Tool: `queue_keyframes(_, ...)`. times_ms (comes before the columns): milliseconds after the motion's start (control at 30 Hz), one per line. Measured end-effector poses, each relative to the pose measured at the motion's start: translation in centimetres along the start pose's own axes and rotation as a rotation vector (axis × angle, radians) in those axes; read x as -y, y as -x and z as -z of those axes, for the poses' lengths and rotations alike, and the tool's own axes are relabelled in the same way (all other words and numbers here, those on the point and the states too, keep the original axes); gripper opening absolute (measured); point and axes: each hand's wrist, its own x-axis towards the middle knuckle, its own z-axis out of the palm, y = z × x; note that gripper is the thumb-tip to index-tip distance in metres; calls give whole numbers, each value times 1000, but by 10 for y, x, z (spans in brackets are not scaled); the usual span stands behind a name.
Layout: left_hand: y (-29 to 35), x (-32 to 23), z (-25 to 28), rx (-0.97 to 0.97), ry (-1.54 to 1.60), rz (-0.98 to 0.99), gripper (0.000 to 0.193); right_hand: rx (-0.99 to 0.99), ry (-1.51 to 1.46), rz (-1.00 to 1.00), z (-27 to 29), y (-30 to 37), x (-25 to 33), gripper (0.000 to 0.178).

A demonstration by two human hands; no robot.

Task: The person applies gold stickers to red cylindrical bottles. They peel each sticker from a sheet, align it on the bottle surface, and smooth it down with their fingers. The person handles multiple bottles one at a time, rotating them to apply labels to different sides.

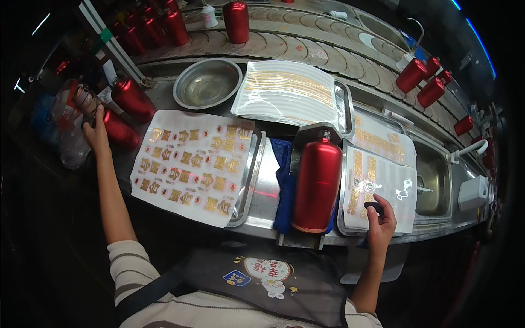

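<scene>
The right hand (381, 225) pinches a black tool (374, 207) over a decal sheet (403, 212); the left hand's (96, 131) hold beside a leaning bottle (121, 130) I can't tell. The central red bottle (318, 183) stands plain-fronted, its work seemingly barely begun

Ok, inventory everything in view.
counter: one, silver, middle
bottles: over ten, red, left, centre, right
small bottle: one, white, back left
sheets: four or more, white-gold, on trays
trays: several, silver, on counter
bowl: one, silver, behind left sheet
cloth: one, blue, beside centre bottle
plates: many, grey, along back
sink: at least one, silver, right
tap: at least one, white, right
box: one, white, far right
apron: one, dark, bottom
left fingers: one set, at left bottle
right fingers: one set, over sheet, pinching black piece
</scene>
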Motion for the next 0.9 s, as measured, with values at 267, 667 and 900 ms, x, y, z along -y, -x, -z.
queue_keyframes(267,234,-97,-10,646,444,-261,29,116,-30,-78,-25,14,17,35)
queue_keyframes(667,369,-171,6,1237,466,-615,74,127,11,211,-39,45,23,32)
queue_keyframes(900,398,-162,-11,1237,514,-657,101,321,290,687,-56,60,34,43)
